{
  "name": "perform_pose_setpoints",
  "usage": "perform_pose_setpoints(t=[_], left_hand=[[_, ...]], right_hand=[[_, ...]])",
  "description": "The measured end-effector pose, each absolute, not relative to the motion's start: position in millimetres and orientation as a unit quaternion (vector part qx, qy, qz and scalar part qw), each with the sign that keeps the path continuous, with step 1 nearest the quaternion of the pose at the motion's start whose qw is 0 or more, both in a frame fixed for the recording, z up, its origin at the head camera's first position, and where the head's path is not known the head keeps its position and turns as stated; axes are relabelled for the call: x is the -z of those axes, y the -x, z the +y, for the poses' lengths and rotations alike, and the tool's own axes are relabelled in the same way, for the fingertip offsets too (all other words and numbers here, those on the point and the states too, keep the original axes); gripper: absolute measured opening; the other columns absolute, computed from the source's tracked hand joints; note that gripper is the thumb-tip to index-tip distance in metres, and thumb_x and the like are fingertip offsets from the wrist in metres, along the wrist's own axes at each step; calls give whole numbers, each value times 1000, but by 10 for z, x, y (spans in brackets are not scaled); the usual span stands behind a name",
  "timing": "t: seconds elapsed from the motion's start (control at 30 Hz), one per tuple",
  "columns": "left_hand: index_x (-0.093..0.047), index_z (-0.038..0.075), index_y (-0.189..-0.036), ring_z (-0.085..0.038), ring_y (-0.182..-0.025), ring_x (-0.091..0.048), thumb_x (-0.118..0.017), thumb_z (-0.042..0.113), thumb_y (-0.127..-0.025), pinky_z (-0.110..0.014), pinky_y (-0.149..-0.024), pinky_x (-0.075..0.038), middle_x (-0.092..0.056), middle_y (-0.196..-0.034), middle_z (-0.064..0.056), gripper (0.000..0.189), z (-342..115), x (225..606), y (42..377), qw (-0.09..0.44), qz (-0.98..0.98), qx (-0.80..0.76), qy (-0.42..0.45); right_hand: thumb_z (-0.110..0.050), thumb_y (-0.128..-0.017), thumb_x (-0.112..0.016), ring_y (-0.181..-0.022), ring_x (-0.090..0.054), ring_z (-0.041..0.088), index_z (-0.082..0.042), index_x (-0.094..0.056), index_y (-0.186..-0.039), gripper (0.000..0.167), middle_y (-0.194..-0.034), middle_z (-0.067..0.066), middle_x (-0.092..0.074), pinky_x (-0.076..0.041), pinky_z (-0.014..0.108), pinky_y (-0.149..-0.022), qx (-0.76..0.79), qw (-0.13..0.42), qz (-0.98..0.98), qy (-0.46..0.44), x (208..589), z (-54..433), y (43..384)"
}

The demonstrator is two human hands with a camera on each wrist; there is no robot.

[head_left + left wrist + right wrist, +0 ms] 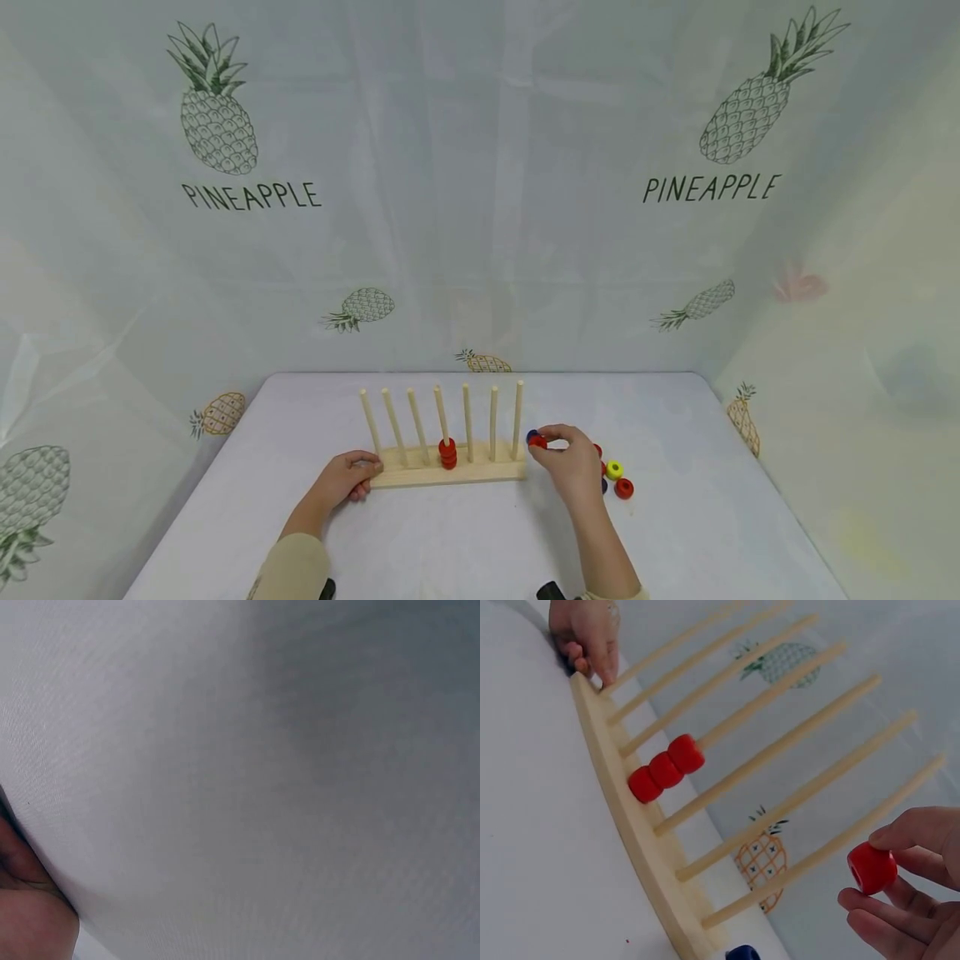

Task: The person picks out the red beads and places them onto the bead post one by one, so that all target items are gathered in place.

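Red and glossy, one bead (874,868) sits pinched between the thumb and fingers of the right hand (573,471), just beyond the right end of the wooden rack (480,473) and off every peg. The grip is narrow, on the bead's sides only, while the lower fingers spread loosely beneath. So small and rounded a bead could squirt out of that pinch if squeezed off-centre, then roll across the table (450,542).

A blue bead (742,953) lies near the same end of the rack, where a dropping knuckle could knock it away. Nearer the wrist, a yellow bead (615,474) and a loose red bead (624,493) lie among others half hidden by the hand; a sweeping forearm might scatter them.

The left hand (345,482) holds the rack's far end, its fingers bent around the wood; its own wrist view shows too little to judge how firmly. Should that hold slacken, a bump against the tall, slim pegs could swivel the base. Three red beads (447,453) stacked low on the middle peg look secure unless the whole rack tips.
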State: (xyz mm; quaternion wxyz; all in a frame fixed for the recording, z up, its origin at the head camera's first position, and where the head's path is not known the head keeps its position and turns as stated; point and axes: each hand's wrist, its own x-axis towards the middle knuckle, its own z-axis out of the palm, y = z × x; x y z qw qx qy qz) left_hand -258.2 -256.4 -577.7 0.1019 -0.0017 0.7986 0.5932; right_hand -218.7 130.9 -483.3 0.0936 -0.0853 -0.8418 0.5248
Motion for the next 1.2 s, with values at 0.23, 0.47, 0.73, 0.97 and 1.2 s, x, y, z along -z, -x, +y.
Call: perform_pose_setpoints(t=[0.23, 0.47, 0.73, 0.97, 1.2], left_hand=[[-59, -9, -119, -8, -48, -52, -66, 20, -95, -20, -46, -45, -58, -61, -3, 38, -2576, 5810, 2583, 100, 799, -593, -4], [-59, -9, -119, -7, -48, -52, -66, 19, -95, -20, -45, -44, -58, -61, -3, 38, -2565, 5772, 2567, 101, 800, -592, -3], [-59, -10, -118, -6, -47, -51, -66, 18, -95, -20, -45, -44, -58, -61, -3, 37, -2556, 5762, 2567, 103, 800, -591, -3], [-59, -9, -118, -6, -48, -51, -66, 19, -95, -19, -45, -44, -58, -61, -2, 37, -2567, 5782, 2563, 103, 797, -595, -4], [-59, -9, -117, -7, -48, -51, -67, 18, -94, -20, -45, -44, -58, -61, -3, 36, -2565, 5785, 2570, 101, 796, -596, 0]], right_hand=[[-11, -81, -80, -83, -65, 19, -10, -73, -103, 24, -106, 5, -64, -56, 33, -69, -567, 98, -816, 58, 4639, 1216, 2094], [-9, -80, -81, -83, -67, 19, -11, -72, -100, 22, -108, 5, -64, -56, 30, -69, -608, 106, -786, 20, 4519, 1169, 2057], [2, -79, -79, -88, -69, 23, -6, -73, -98, 22, -104, 9, -63, -56, 28, -72, -664, 144, -732, -42, 4462, 1081, 2053], [5, -80, -77, -92, -68, 25, -3, -72, -98, 20, -104, 11, -62, -55, 25, -77, -686, 162, -705, -76, 4383, 973, 2060], [5, -81, -76, -92, -67, 24, -5, -73, -97, 18, -102, 8, -63, -55, 28, -78, -692, 175, -693, -104, 4302, 894, 2092]])
